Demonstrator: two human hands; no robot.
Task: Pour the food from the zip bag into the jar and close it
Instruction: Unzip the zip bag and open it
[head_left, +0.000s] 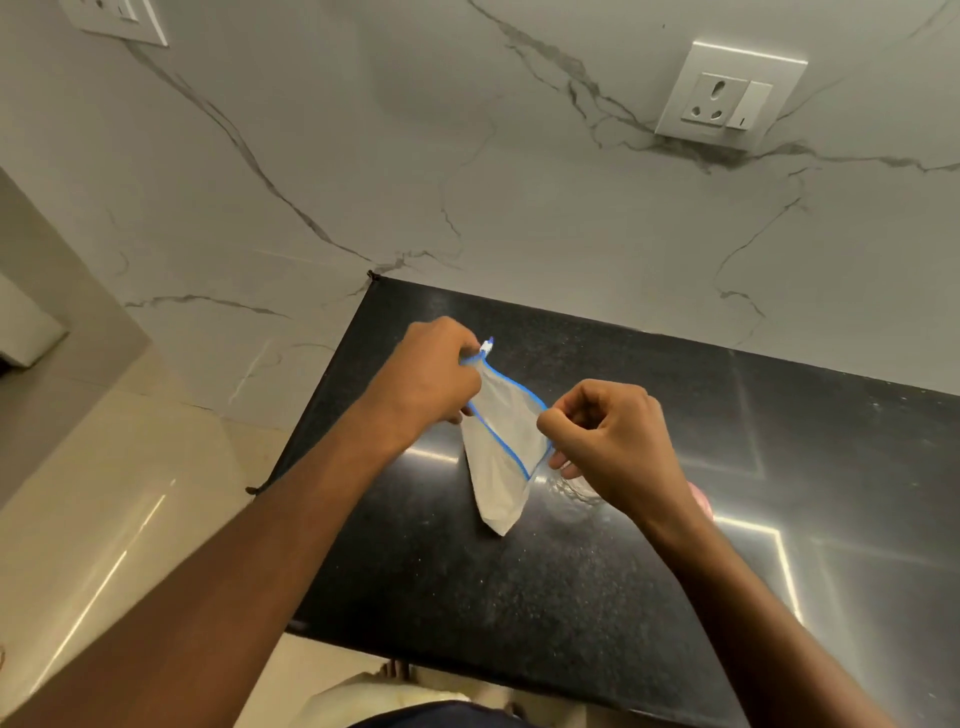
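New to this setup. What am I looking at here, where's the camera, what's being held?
There is no robot here: a person works with two bare hands, and the single picture comes from a wide-angle camera worn on their head, looking forward and down.

The left hand pinches one end of a zip bag's blue-edged mouth, near its white slider. The right hand pinches the other end, so the bag hangs between them above a black speckled countertop. The bag looks pale and slack; its contents cannot be made out.

Just under the right hand, something clear like glass sits on the counter, possibly the jar, with a bit of pink beside it; both are mostly hidden.

Behind is a marble-look wall with a white socket.
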